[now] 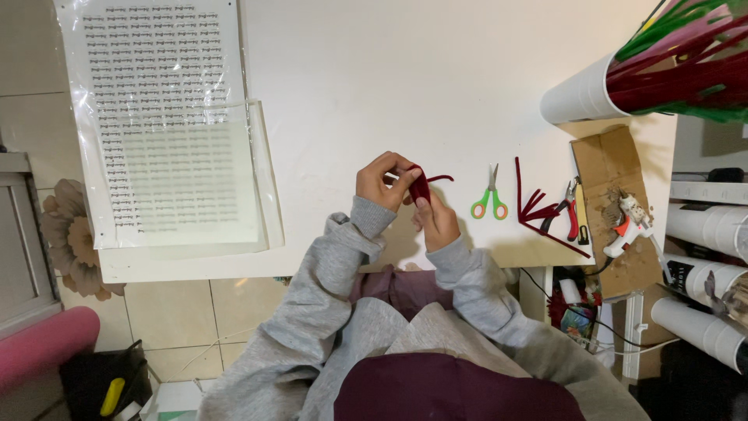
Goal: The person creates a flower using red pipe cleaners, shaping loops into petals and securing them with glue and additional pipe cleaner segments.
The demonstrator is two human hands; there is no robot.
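Note:
Both my hands meet over the white table (389,86), working a dark red pipe cleaner (421,187). My left hand (382,181) pinches the folded part from the left, fingers curled over it. My right hand (436,220) grips it from below, thumb up against the fold. A short loose end of the pipe cleaner sticks out to the right, toward the scissors. I wear grey sleeves.
Green-and-orange scissors (490,199), loose dark red pipe cleaners (538,209), red pliers (570,210) and a white glue gun (628,222) on cardboard (612,164) lie right. A white tube (580,93) holds several pipe cleaners. A printed sheet in plastic (167,125) lies left.

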